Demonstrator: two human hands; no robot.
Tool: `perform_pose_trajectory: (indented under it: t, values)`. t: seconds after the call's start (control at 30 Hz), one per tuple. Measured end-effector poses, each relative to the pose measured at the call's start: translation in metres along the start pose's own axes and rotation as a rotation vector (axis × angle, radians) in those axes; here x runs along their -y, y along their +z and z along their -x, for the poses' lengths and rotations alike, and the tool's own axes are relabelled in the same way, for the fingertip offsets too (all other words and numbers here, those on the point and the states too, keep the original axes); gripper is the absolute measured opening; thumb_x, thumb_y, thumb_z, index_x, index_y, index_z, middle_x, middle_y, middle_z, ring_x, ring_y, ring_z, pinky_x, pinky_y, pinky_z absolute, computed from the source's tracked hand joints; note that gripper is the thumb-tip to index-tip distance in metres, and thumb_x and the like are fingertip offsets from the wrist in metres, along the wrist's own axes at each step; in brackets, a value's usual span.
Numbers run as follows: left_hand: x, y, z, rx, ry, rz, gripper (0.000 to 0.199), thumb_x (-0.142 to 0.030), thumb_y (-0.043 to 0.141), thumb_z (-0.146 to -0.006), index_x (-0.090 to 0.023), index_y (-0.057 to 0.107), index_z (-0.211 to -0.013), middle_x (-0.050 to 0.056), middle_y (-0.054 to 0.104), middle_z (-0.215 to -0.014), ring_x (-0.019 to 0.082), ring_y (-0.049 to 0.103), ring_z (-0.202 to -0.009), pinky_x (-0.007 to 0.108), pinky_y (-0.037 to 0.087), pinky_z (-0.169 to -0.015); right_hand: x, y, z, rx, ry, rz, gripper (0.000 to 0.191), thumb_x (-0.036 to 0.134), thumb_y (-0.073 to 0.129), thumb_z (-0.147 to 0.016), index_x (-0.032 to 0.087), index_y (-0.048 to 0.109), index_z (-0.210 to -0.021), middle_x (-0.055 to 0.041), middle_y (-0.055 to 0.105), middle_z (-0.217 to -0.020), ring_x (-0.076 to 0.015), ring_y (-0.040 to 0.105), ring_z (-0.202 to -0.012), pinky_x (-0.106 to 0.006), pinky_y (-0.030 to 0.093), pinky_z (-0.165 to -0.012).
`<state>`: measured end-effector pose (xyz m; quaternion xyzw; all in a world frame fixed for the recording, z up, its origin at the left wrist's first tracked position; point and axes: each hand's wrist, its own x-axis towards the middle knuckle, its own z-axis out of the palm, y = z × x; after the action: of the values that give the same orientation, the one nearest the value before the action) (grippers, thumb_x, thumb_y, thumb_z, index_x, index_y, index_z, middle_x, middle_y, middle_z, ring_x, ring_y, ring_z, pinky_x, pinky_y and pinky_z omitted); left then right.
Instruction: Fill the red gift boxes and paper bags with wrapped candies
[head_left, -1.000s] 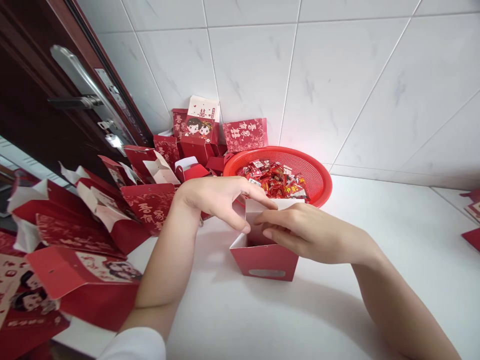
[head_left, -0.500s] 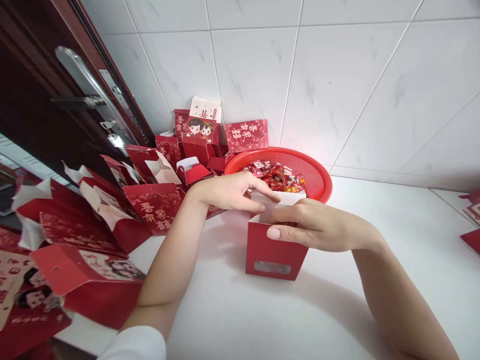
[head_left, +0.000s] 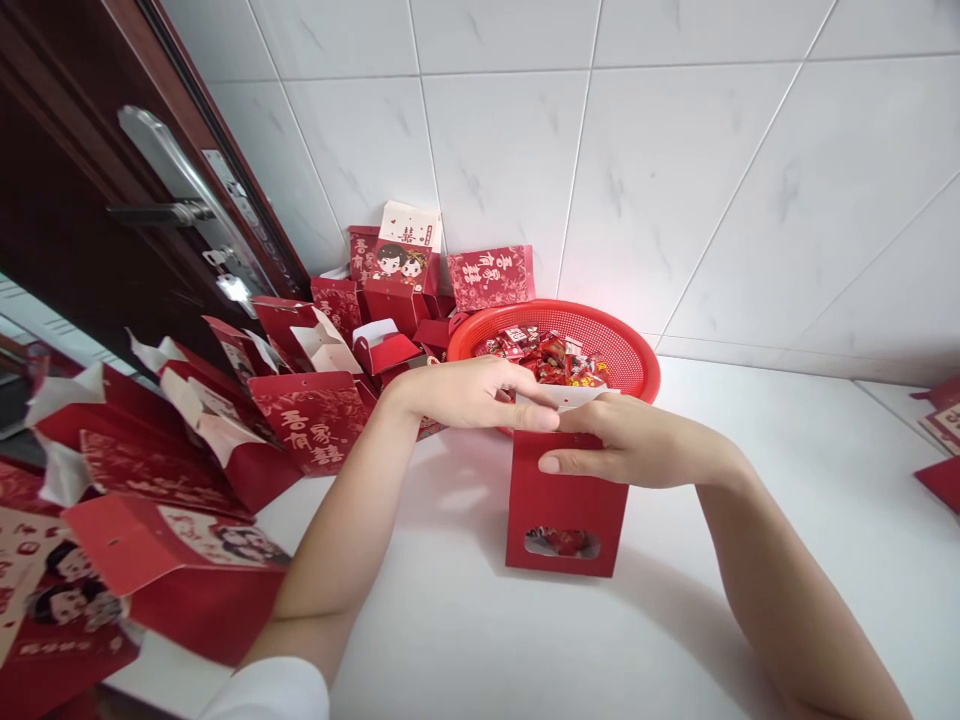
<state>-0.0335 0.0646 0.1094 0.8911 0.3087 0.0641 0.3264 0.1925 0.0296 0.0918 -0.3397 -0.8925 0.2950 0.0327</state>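
A red paper candy box (head_left: 566,510) stands upright on the white tabletop in front of me. Wrapped sweets show through the oval window low on its front. My right hand (head_left: 649,440) grips the box's upper right, thumb against the front panel and fingers over the top. At the upper left, my left hand (head_left: 480,393) has its thumb and fingers closed round the top edge, by a pale flap; the fingertips are partly hidden. Just behind the box sits a red plastic basket (head_left: 637,350) with wrapped sweets (head_left: 551,355) in it.
Several red boxes with open flaps crowd the left side, among them a red box (head_left: 202,600) near my left forearm. Other printed boxes (head_left: 405,260) lean on the tiled wall (head_left: 675,180). A dark door (head_left: 82,190) with a metal handle is at left.
The box's front panel has come upright and its open top has narrowed under my hands. Sweets now show in the window. My left thumb has moved right along the top edge.
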Motion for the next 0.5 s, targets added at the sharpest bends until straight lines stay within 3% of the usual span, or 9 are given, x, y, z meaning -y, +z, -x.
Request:
perform_pose_trajectory:
  t: [0.1,0.23,0.4,0.5]
  values:
    - [-0.003,-0.001,0.002,0.09,-0.025,-0.027,0.042,-0.048,0.076,-0.082,-0.028,0.075,-0.118,0.003,0.071,-0.119,0.023,0.063,-0.109,0.027,0.044,-0.088,0.001,-0.003,0.004,0.012,-0.058,-0.072,0.044,0.054,0.046,-0.101,0.018,0.069,-0.091,-0.0016,0.058,-0.078,-0.0131,0.049,-0.066,-0.029,0.035,-0.062]
    - [-0.006,0.003,0.002,0.031,-0.029,-0.074,0.039,-0.041,0.078,-0.08,-0.026,0.076,-0.116,0.003,0.07,-0.12,0.023,0.063,-0.11,0.027,0.044,-0.088,0.004,-0.011,0.015,0.066,-0.122,-0.133,0.049,0.053,0.039,-0.104,0.017,0.07,-0.099,-0.0033,0.061,-0.083,-0.0154,0.054,-0.073,-0.03,0.041,-0.067]
    - [-0.008,0.009,0.0,0.0,-0.007,-0.07,0.043,-0.038,0.079,-0.079,-0.025,0.073,-0.119,0.004,0.068,-0.126,0.024,0.062,-0.116,0.028,0.045,-0.092,0.008,-0.026,0.018,0.135,-0.017,-0.136,0.042,0.047,0.042,-0.103,0.018,0.072,-0.109,-0.0019,0.061,-0.078,-0.0147,0.054,-0.07,-0.029,0.045,-0.066]
    - [-0.009,0.008,0.001,0.014,0.02,-0.06,0.035,-0.042,0.077,-0.081,-0.025,0.075,-0.112,0.003,0.068,-0.126,0.024,0.062,-0.116,0.028,0.044,-0.094,0.011,-0.033,0.006,0.241,0.08,-0.273,0.032,0.032,0.047,-0.098,0.016,0.07,-0.112,-0.0033,0.066,-0.084,-0.0141,0.06,-0.07,-0.028,0.051,-0.067]
